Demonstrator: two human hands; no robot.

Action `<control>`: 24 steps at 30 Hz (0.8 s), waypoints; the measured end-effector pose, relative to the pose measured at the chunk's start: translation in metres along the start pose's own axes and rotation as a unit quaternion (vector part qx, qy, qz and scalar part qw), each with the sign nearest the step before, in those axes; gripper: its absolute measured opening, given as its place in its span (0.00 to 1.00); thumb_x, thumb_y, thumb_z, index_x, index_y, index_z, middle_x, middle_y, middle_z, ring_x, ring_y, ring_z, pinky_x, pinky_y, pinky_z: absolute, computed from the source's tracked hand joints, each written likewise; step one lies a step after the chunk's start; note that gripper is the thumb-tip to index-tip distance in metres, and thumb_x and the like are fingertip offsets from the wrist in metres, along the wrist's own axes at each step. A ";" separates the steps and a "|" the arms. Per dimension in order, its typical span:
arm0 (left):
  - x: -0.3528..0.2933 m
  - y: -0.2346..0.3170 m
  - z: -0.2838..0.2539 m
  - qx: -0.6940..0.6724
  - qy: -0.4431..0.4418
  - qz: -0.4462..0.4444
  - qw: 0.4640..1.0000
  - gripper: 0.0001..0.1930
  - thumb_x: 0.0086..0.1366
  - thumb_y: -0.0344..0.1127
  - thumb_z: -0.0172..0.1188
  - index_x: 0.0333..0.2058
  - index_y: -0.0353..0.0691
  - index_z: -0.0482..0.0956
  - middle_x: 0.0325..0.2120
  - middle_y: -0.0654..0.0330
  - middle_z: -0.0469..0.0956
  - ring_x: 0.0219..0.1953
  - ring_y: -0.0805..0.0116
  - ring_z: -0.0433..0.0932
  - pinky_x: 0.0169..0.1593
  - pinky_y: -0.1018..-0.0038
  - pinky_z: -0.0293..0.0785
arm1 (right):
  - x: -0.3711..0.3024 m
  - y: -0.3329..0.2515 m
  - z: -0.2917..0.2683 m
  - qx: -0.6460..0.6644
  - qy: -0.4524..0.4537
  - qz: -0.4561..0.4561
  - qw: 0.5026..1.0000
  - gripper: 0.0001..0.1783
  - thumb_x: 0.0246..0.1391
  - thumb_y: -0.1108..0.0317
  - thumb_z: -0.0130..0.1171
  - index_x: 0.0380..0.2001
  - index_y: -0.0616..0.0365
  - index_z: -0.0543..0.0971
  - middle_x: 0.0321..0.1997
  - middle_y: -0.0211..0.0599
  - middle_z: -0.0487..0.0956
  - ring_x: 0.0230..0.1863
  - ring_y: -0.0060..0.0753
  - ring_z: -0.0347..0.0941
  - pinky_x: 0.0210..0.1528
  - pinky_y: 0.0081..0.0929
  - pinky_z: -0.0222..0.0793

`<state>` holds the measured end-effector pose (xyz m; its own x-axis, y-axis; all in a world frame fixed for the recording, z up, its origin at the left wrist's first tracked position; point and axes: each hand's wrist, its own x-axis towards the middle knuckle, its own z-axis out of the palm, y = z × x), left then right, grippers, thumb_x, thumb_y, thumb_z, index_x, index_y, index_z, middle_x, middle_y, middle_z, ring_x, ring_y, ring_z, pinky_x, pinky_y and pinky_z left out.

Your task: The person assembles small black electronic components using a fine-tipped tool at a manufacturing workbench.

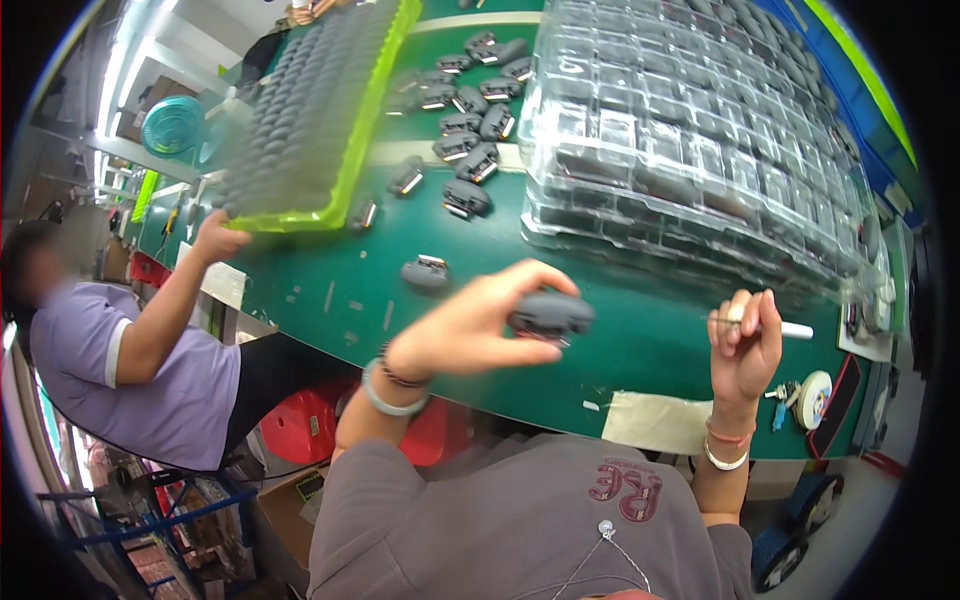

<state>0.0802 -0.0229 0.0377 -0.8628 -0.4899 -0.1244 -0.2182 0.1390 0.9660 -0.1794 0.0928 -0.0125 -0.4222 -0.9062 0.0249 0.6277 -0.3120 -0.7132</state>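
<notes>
My left hand (470,325) holds a dark grey oval plastic part (552,313) above the green table (330,290), fingers wrapped around its left end. My right hand (745,345) is closed around a thin white pen-like tool (790,329), its tip pointing left toward the part. One loose grey part (427,273) lies on the table just left of my left hand. Several more grey parts (468,105), each with a metal end, are scattered farther back.
A stack of clear plastic blister trays (690,130) fills the right half of the table. A co-worker's hand (215,240) grips a lime-green tray (320,110) full of grey parts at the left. A tape roll (813,397) and beige cloth (655,420) lie at the near edge.
</notes>
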 end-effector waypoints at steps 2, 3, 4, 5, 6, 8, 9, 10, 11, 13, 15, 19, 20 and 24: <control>-0.008 0.003 -0.035 0.073 0.106 0.022 0.991 0.20 0.51 0.30 0.61 0.42 0.36 0.68 0.34 0.62 0.70 0.35 0.77 0.69 0.38 0.79 0.68 | -0.001 0.001 0.005 -0.011 0.002 0.008 1.000 0.22 0.60 0.63 0.37 0.11 0.55 0.62 0.12 0.32 0.61 0.10 0.20 0.51 0.14 0.20 0.48; -0.004 0.000 -0.054 0.059 0.151 0.004 0.987 0.21 0.50 0.30 0.62 0.43 0.36 0.68 0.33 0.63 0.71 0.33 0.78 0.69 0.36 0.81 0.68 | 0.000 0.001 0.006 -0.016 -0.001 0.012 1.000 0.22 0.60 0.63 0.37 0.11 0.56 0.62 0.11 0.33 0.61 0.10 0.20 0.51 0.14 0.20 0.49; 0.001 -0.004 -0.073 0.047 0.199 -0.013 0.979 0.22 0.50 0.30 0.62 0.44 0.36 0.68 0.32 0.65 0.71 0.32 0.80 0.69 0.34 0.83 0.68 | 0.001 0.003 0.008 -0.016 -0.007 0.018 1.000 0.22 0.59 0.64 0.37 0.11 0.57 0.62 0.11 0.33 0.62 0.10 0.21 0.52 0.14 0.20 0.50; 0.012 -0.008 -0.092 0.080 0.234 -0.028 0.968 0.21 0.50 0.33 0.62 0.43 0.36 0.69 0.31 0.65 0.72 0.29 0.81 0.69 0.31 0.83 0.68 | 0.003 0.004 0.007 -0.022 -0.010 0.021 0.999 0.22 0.59 0.64 0.37 0.11 0.57 0.62 0.11 0.33 0.62 0.10 0.21 0.52 0.14 0.20 0.50; 0.024 -0.007 -0.111 0.115 0.271 -0.034 0.955 0.21 0.50 0.35 0.63 0.43 0.36 0.70 0.30 0.66 0.72 0.27 0.81 0.69 0.28 0.84 0.67 | -0.001 0.001 0.008 -0.028 -0.018 0.016 0.999 0.22 0.59 0.64 0.38 0.11 0.58 0.63 0.11 0.34 0.62 0.10 0.21 0.53 0.13 0.20 0.51; 0.062 -0.032 -0.165 0.247 0.330 -0.027 0.911 0.20 0.51 0.39 0.63 0.41 0.36 0.72 0.27 0.67 0.72 0.23 0.82 0.67 0.25 0.83 0.66 | 0.003 0.001 0.009 -0.032 -0.010 0.018 0.999 0.22 0.59 0.64 0.38 0.11 0.58 0.63 0.11 0.34 0.63 0.10 0.21 0.53 0.14 0.20 0.51; 0.084 -0.038 -0.189 0.259 0.337 -0.041 0.904 0.21 0.49 0.39 0.63 0.40 0.33 0.73 0.29 0.60 0.75 0.26 0.76 0.71 0.30 0.79 0.69 | 0.004 0.000 0.008 -0.036 0.003 0.024 0.999 0.22 0.59 0.64 0.39 0.11 0.58 0.63 0.11 0.35 0.63 0.10 0.21 0.53 0.14 0.20 0.51; 0.103 -0.041 -0.211 0.272 0.346 -0.053 0.896 0.22 0.48 0.39 0.64 0.39 0.31 0.73 0.30 0.53 0.77 0.30 0.69 0.76 0.35 0.74 0.71 | 0.005 0.000 0.007 -0.035 -0.002 0.016 0.999 0.22 0.59 0.64 0.39 0.11 0.58 0.63 0.11 0.35 0.63 0.10 0.21 0.53 0.14 0.20 0.51; 0.121 -0.049 -0.231 0.305 0.366 -0.078 0.876 0.21 0.47 0.39 0.64 0.37 0.30 0.74 0.29 0.51 0.77 0.30 0.65 0.76 0.35 0.72 0.71 | 0.006 0.000 0.006 -0.043 0.008 0.022 0.999 0.22 0.58 0.64 0.39 0.11 0.58 0.63 0.11 0.35 0.63 0.10 0.21 0.53 0.14 0.20 0.51; 0.157 -0.064 -0.265 0.389 0.390 -0.156 0.820 0.23 0.45 0.42 0.65 0.37 0.32 0.75 0.33 0.49 0.77 0.35 0.61 0.77 0.39 0.70 0.71 | 0.006 0.001 0.003 -0.057 0.033 0.024 0.998 0.22 0.58 0.64 0.40 0.10 0.58 0.62 0.11 0.35 0.63 0.10 0.22 0.54 0.14 0.20 0.51; 0.181 -0.082 -0.290 0.432 0.402 -0.240 0.771 0.25 0.43 0.45 0.67 0.38 0.36 0.76 0.38 0.50 0.76 0.41 0.59 0.75 0.44 0.69 0.70 | 0.005 -0.001 0.002 -0.093 0.033 0.017 0.995 0.21 0.59 0.63 0.39 0.11 0.56 0.62 0.11 0.32 0.61 0.09 0.20 0.52 0.13 0.19 0.49; 0.204 -0.119 -0.317 0.465 0.414 -0.258 0.739 0.26 0.44 0.49 0.65 0.39 0.39 0.76 0.39 0.49 0.75 0.43 0.58 0.74 0.47 0.68 0.68 | 0.006 0.000 0.000 -0.116 0.046 0.013 0.992 0.21 0.59 0.64 0.39 0.11 0.56 0.61 0.10 0.32 0.61 0.09 0.20 0.51 0.13 0.19 0.50; 0.205 -0.125 -0.322 0.486 0.433 -0.244 0.719 0.27 0.45 0.52 0.64 0.39 0.39 0.76 0.38 0.49 0.75 0.43 0.58 0.74 0.47 0.67 0.69 | 0.008 0.000 0.000 -0.119 0.044 0.019 0.992 0.21 0.59 0.63 0.39 0.11 0.56 0.61 0.10 0.32 0.61 0.09 0.20 0.51 0.13 0.19 0.50; 0.191 -0.112 -0.372 0.511 0.397 -0.094 0.756 0.26 0.49 0.52 0.60 0.39 0.34 0.75 0.39 0.46 0.74 0.43 0.53 0.74 0.47 0.64 0.68 | 0.012 0.003 0.004 -0.091 0.060 0.037 0.993 0.21 0.58 0.64 0.40 0.11 0.58 0.62 0.11 0.34 0.62 0.10 0.21 0.53 0.14 0.19 0.52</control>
<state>0.1097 -0.4524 -0.0098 -0.3152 -0.8894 0.3310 -0.8917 0.3969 0.2174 -0.1800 0.0800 -0.0111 -0.4605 -0.8810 -0.1081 0.5357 -0.1787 -0.8252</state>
